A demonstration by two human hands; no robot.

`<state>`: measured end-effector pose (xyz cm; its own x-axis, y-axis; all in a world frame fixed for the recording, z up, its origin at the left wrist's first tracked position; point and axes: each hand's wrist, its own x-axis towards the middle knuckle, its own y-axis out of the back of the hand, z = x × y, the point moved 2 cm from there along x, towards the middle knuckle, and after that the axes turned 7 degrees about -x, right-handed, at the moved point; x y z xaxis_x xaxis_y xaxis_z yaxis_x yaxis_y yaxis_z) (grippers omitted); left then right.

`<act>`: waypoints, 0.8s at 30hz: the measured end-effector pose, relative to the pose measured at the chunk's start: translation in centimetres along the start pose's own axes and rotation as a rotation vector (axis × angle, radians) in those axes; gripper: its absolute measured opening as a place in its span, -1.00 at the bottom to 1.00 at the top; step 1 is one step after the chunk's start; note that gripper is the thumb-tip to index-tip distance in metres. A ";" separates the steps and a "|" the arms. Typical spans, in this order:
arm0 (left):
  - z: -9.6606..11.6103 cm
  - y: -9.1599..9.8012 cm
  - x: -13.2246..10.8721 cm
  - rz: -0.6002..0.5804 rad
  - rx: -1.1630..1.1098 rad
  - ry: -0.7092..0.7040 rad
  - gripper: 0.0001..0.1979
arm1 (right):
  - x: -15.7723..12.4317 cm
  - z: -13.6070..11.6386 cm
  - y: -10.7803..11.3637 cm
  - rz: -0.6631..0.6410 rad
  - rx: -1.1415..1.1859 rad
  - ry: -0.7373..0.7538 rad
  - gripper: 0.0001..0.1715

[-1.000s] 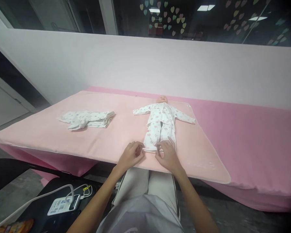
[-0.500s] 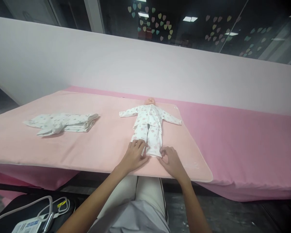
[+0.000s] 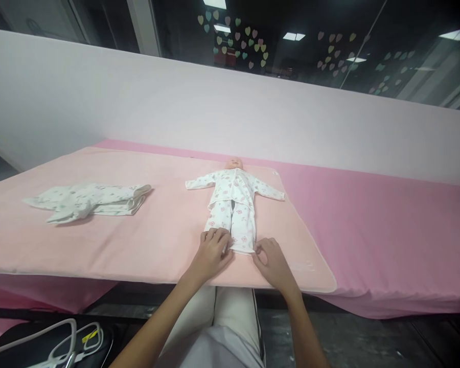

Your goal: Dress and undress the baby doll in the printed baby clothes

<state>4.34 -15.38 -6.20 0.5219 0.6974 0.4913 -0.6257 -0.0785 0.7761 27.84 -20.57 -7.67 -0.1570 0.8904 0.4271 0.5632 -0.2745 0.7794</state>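
A baby doll (image 3: 234, 163) lies on its back, head toward the wall. Both sleeves of its white patterned top (image 3: 232, 185) are spread out sideways. Matching baby trousers (image 3: 244, 230) cover its legs, with a small dark gap at the crotch. My left hand (image 3: 213, 253) bends over the lower end of the left trouser leg, fingers curled on the fabric and hiding that cuff. At the outer corner of the right leg's hem, my right hand (image 3: 273, 261) pinches the cloth between thumb and fingers. No feet show below the hems.
A folded white patterned cloth (image 3: 90, 198) lies to the left on the peach mat (image 3: 157, 250). Pink sheeting (image 3: 375, 235) extends to the right, and a white wall (image 3: 214, 112) stands behind. White cables (image 3: 74, 332) lie on a black surface at lower left.
The view has tilted slightly, so everything sits a little lower in the picture. Both hands stay at the trouser ends with nearly the same hold.
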 end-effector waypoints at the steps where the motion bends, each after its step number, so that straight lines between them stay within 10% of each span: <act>1: 0.0 0.0 0.0 -0.001 -0.009 0.004 -0.90 | 0.0 0.0 0.0 0.000 0.002 -0.006 -0.84; 24: 0.0 0.1 0.2 -0.087 -0.079 0.098 -0.92 | 0.0 0.5 -0.6 -0.035 -0.023 -0.026 -0.79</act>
<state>4.41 -15.24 -6.05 0.5194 0.7659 0.3791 -0.6263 0.0393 0.7786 27.89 -20.23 -8.34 -0.1554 0.9086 0.3877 0.5385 -0.2511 0.8043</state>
